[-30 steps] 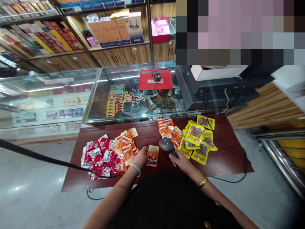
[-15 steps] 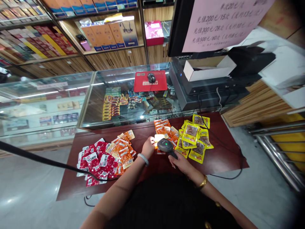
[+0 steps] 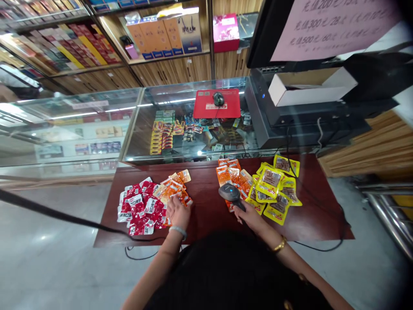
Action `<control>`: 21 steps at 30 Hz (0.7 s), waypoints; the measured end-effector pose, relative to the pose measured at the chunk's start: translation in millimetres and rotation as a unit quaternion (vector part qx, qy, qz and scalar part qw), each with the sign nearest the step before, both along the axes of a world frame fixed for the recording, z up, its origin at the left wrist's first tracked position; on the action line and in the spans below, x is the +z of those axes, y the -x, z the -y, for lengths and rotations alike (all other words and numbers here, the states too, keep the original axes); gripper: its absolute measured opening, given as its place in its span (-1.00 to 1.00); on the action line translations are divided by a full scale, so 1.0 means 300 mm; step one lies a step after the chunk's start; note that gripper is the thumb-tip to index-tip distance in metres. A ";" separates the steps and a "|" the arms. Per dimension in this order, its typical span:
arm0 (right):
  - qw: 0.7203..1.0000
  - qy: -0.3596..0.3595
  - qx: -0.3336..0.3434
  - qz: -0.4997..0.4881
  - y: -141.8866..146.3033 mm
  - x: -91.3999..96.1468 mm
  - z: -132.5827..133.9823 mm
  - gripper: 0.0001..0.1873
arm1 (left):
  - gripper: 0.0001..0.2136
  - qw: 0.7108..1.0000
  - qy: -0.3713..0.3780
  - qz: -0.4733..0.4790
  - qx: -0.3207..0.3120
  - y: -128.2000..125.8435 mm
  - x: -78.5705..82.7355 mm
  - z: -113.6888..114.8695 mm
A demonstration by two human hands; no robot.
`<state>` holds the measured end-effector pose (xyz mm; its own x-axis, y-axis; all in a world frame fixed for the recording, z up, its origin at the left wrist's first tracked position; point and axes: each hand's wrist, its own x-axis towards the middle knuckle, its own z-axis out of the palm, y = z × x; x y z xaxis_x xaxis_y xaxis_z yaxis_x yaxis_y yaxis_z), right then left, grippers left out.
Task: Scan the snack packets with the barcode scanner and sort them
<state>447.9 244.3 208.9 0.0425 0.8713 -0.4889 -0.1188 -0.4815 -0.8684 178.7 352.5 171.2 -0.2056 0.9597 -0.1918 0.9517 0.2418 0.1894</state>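
Observation:
My right hand [image 3: 248,214] grips the handle of a dark barcode scanner [image 3: 229,192], held just above the dark red table [image 3: 209,215] beside a heap of orange snack packets [image 3: 232,178] and yellow snack packets [image 3: 274,187]. My left hand [image 3: 177,211] lies on the left heap, fingers curled over the orange packets [image 3: 174,191] at its right edge; whether it holds one is hidden. Red and white packets [image 3: 140,209] make up the rest of that heap.
A glass display counter [image 3: 135,129] stands behind the table, with a red mouse pad and mouse [image 3: 217,102] on it. A black till unit [image 3: 306,116] with a white box [image 3: 309,86] sits to the right. A cable [image 3: 322,245] trails off the table's right end.
My left hand carried an orange packet under the scanner, left it by the right heap, then swung back to the left heap. The scanner stayed nearly still.

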 end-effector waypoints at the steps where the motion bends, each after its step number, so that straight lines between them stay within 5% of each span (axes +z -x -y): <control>1: 1.000 0.001 0.008 -0.001 0.006 -0.007 -0.001 -0.58 | -0.24 0.999 0.014 -0.020 0.036 0.033 -0.001 0.008; 4: 1.000 0.001 0.031 0.000 0.025 -0.021 -0.006 -0.60 | -0.22 0.993 0.070 -0.051 0.076 0.099 -0.005 0.010; 10: 0.997 0.001 0.067 0.032 0.052 -0.002 -0.016 -0.62 | -0.44 0.987 0.153 -0.043 0.019 0.153 -0.004 -0.008; 17: 0.997 0.001 0.069 0.033 0.058 0.016 -0.007 -0.58 | -0.70 0.972 0.184 0.144 0.038 0.161 -0.013 -0.004; 21: 0.997 0.003 0.080 0.020 0.058 0.023 0.005 -0.58 | -0.62 0.909 0.149 0.372 0.113 0.078 -0.016 -0.013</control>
